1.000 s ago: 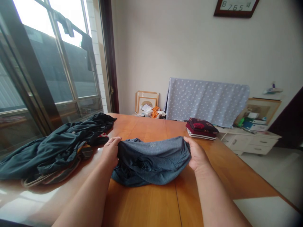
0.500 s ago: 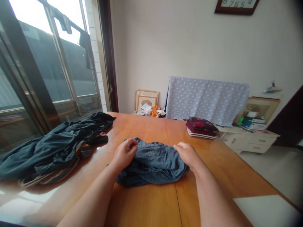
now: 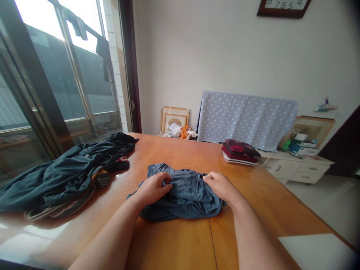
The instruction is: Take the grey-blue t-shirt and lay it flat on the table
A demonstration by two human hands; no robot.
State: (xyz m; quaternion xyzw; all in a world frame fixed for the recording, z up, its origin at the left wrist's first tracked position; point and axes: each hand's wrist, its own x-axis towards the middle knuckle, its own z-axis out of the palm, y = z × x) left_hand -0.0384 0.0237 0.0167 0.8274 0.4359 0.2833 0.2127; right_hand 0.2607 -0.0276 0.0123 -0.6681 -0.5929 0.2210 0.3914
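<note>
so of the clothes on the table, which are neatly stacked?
The dark-red pile at back right, folded flat in layers. The dark heap on the left is loose, and the blue garment in the middle is rumpled.

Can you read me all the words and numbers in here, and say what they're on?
"7 6 5": on the wall clock; an "8" and a "4" beside them are partly cut off.
Small print on the grey-blue garment: too small to read.
Marks on the folded stack: too blurred to read.
Nothing else is readable.
</note>
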